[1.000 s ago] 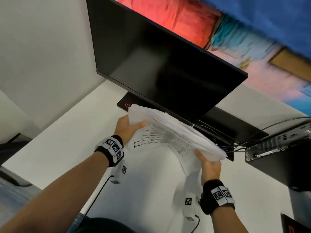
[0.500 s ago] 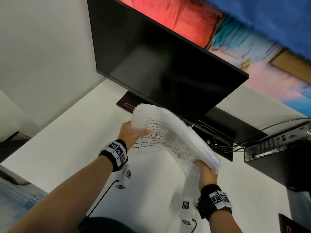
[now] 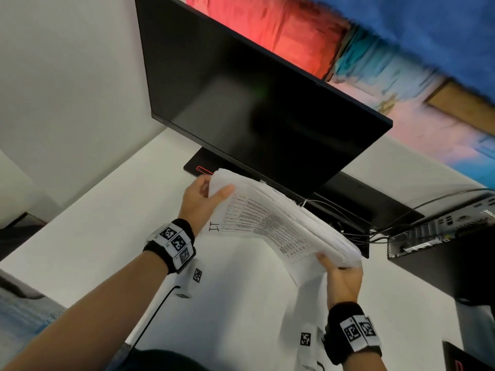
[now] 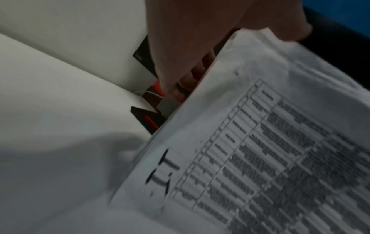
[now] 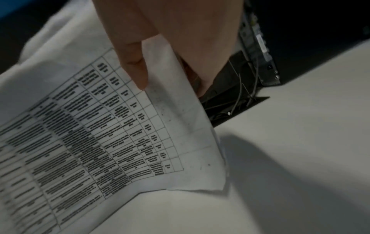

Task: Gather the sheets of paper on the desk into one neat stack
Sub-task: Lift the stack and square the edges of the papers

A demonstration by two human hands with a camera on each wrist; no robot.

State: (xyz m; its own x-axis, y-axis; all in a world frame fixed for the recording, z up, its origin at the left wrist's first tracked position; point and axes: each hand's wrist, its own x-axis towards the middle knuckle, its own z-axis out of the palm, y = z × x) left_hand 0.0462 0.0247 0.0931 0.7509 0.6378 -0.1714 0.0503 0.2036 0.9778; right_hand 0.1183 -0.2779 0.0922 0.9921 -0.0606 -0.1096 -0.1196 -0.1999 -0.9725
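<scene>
A thick stack of printed sheets (image 3: 278, 218) stands on its long edge on the white desk (image 3: 107, 223), tilted toward me, in front of the monitor. Its near face shows a table of text and a handwritten "11" (image 4: 162, 171). My left hand (image 3: 206, 196) grips the stack's left end, thumb on the near face, fingers behind. My right hand (image 3: 340, 271) grips the right end the same way, thumb (image 5: 134, 66) pressing the printed face. The lower right corner of the paper (image 5: 210, 182) curls onto the desk.
A black monitor (image 3: 254, 108) stands close behind the stack on its base (image 3: 198, 167). Loose cables (image 3: 348, 223) and a black computer box (image 3: 442, 253) sit to the right. A black cable (image 3: 152, 317) runs along the desk near my left arm.
Both hands and the stack have shifted slightly; the sheets look more gathered and upright than a second ago, with the right end tucked tighter. The grip is the same.
</scene>
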